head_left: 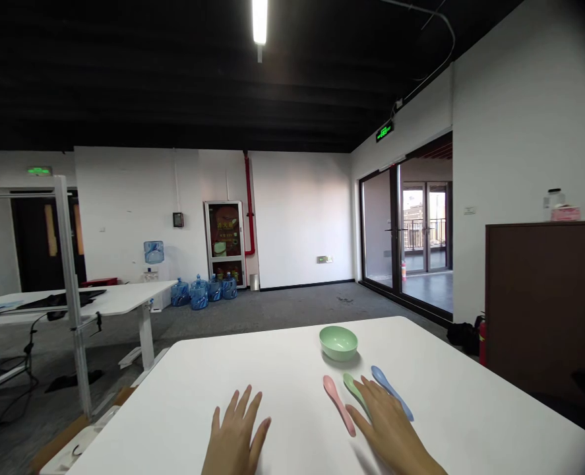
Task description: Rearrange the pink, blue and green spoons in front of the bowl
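Observation:
My left hand (235,429) rests over the white table (282,369) with its fingers spread and nothing in it. To the right, my right hand (384,419) reaches over a green spoon (354,387) and hides much of its handle. Its fingers are stretched out; whether they touch the spoon I cannot tell. A pink spoon (339,406) lies just left of this hand, near the thumb. Close to the fingers on the other side is a blue spoon (394,392), partly covered by the hand. Beyond the spoons stands a light green bowl (338,344), upright.
A second white table (144,295) with a metal post (67,264) is at the left. Several blue water bottles (199,293) stand on the floor by the far wall. A brown cabinet (544,297) is at the right, near glass doors (378,231).

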A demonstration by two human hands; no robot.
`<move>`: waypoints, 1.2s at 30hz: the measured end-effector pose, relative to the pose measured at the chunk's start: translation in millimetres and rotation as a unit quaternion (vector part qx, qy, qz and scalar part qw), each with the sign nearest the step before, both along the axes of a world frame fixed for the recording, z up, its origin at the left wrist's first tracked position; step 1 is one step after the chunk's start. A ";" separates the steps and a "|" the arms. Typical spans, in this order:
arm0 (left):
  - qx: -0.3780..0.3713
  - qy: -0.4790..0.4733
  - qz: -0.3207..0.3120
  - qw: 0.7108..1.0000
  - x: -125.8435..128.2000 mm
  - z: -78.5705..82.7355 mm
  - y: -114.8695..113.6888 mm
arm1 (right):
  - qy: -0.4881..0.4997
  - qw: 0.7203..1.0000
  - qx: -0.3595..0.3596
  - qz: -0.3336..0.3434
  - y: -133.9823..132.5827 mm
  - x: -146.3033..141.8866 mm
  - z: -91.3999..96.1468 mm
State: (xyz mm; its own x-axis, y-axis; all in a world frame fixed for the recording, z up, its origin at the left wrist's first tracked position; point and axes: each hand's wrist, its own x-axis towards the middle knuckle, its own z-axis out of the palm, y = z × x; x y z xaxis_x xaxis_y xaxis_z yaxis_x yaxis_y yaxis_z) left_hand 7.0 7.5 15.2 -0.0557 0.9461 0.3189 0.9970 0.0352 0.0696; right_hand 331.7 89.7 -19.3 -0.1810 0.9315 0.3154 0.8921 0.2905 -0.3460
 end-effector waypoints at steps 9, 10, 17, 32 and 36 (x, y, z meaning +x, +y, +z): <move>0.038 0.008 -0.020 0.999 -8.1 -10.0 5.6 | 0.009 1.000 0.026 0.016 -2.0 -7.0 5.8; 0.038 0.008 -0.021 0.999 -8.6 -10.4 5.9 | 0.009 0.999 0.027 0.015 -2.2 -7.3 5.5; 0.011 0.002 -0.016 1.000 -7.0 -7.4 3.2 | 0.010 0.999 0.039 0.006 0.7 -11.3 9.2; 0.029 -0.007 -0.039 0.999 -12.0 -18.6 6.4 | -0.099 0.993 -0.052 -0.043 26.7 -55.8 5.9; 0.024 -0.011 -0.038 0.999 -16.2 -23.7 8.0 | -0.092 0.990 -0.088 -0.054 25.7 -59.4 1.6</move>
State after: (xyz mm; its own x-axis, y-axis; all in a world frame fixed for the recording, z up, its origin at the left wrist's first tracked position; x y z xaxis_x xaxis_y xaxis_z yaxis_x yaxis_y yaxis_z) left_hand -9.3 15.5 -8.5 0.0076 0.9318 0.3630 0.9948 -0.0438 0.0915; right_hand 272.3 115.5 -17.7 -0.1163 0.9863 0.1168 0.9675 0.1391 -0.2112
